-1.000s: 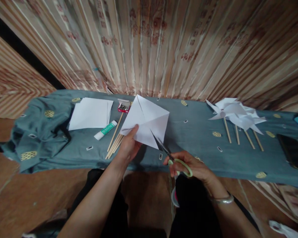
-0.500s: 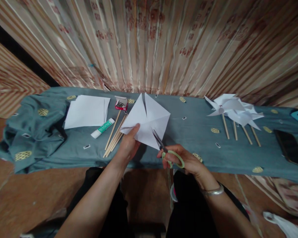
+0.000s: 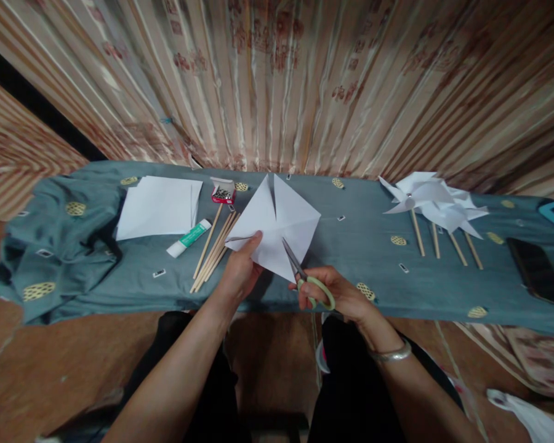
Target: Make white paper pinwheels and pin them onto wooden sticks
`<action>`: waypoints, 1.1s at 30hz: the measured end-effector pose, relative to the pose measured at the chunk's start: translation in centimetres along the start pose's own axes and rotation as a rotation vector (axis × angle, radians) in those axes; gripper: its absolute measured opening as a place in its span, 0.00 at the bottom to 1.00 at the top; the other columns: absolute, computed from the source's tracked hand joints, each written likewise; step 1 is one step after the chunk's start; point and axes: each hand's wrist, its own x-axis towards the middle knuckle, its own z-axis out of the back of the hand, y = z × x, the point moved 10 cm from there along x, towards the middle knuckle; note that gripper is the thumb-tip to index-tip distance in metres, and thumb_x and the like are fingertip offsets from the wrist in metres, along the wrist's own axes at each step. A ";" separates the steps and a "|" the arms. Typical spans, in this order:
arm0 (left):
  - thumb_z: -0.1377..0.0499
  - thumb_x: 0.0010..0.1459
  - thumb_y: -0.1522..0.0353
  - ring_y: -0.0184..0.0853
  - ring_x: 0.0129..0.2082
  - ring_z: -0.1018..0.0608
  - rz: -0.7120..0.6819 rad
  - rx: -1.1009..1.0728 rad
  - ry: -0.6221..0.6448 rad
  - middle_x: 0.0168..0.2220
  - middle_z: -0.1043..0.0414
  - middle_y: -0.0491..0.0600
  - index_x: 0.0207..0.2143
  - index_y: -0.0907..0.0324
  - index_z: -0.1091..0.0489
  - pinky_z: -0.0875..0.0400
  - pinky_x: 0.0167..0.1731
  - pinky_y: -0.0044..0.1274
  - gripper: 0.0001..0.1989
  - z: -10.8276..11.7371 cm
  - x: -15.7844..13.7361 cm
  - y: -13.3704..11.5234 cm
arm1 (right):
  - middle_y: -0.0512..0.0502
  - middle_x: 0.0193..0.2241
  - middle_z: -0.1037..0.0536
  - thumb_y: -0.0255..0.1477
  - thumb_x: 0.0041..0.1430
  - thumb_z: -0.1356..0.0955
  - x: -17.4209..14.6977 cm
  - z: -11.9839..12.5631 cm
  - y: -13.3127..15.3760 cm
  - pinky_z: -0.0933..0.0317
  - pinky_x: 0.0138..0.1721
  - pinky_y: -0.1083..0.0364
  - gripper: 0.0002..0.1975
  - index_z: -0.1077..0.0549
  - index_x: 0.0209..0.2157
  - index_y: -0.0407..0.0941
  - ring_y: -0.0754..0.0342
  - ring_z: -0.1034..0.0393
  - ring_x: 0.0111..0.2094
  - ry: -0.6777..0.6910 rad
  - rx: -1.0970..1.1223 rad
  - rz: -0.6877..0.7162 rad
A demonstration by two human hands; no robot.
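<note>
A square of white paper (image 3: 290, 215) is held up above the cloth, turned like a diamond. Slits run inward from its top and left corners. My left hand (image 3: 244, 264) grips it near the left corner, thumb on top and fingers underneath. In my right hand (image 3: 327, 289) is a pair of scissors (image 3: 321, 293) with light green handles. Their blades lie at the lower corner of the paper and point toward its middle. The blades look nearly closed. My right wrist wears a silver bangle.
On the green cloth (image 3: 364, 246) to the left lie a stack of white paper (image 3: 157, 209), a glue stick (image 3: 189, 238), several wooden sticks (image 3: 212, 252) and a small red box of metal pins (image 3: 223, 192). Paper pinwheels (image 3: 436, 200) and a black phone (image 3: 538, 271) lie right. A curtain (image 3: 277, 80) hangs behind.
The scissor blades have come closer together, and the right hand has shifted slightly left relative to the paper. The left hand keeps its hold. The view has moved a little.
</note>
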 end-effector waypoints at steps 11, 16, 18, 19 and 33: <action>0.42 0.58 0.77 0.29 0.25 0.21 -0.019 -0.034 0.000 0.30 0.21 0.45 0.46 0.64 0.27 0.23 0.32 0.19 0.13 0.0 0.0 -0.1 | 0.48 0.18 0.26 0.57 0.43 0.29 0.4 -0.2 -0.3 0.45 0.22 0.59 0.29 0.28 0.22 0.42 0.60 0.37 0.20 -0.063 0.073 -0.018; 0.42 0.59 0.77 0.29 0.25 0.21 -0.008 -0.042 -0.027 0.30 0.21 0.45 0.47 0.63 0.27 0.23 0.34 0.20 0.14 0.1 0.0 0.1 | 0.49 0.18 0.25 0.56 0.42 0.28 0.6 -0.1 -0.8 0.46 0.21 0.59 0.29 0.28 0.23 0.41 0.61 0.37 0.20 -0.093 0.105 -0.043; 0.43 0.59 0.77 0.29 0.25 0.21 -0.005 -0.047 -0.038 0.30 0.21 0.45 0.47 0.63 0.27 0.23 0.32 0.19 0.14 0.1 0.0 0.1 | 0.49 0.18 0.25 0.55 0.42 0.27 0.6 -0.1 -0.9 0.46 0.21 0.60 0.28 0.28 0.23 0.41 0.61 0.37 0.20 -0.101 0.114 -0.051; 0.43 0.59 0.77 0.29 0.25 0.21 -0.004 -0.050 -0.046 0.30 0.21 0.45 0.47 0.63 0.27 0.24 0.31 0.19 0.14 0.2 0.0 0.1 | 0.49 0.18 0.25 0.55 0.41 0.27 0.6 -0.1 -1.0 0.46 0.21 0.60 0.28 0.28 0.23 0.41 0.61 0.37 0.20 -0.105 0.119 -0.058; 0.41 0.58 0.76 0.28 0.24 0.21 0.018 -0.057 -0.063 0.28 0.22 0.45 0.42 0.63 0.27 0.23 0.34 0.19 0.10 0.3 0.1 0.5 | 0.51 0.16 0.27 0.53 0.39 0.25 0.9 0.1 -1.6 0.46 0.21 0.59 0.27 0.26 0.24 0.41 0.61 0.38 0.18 -0.151 0.163 -0.061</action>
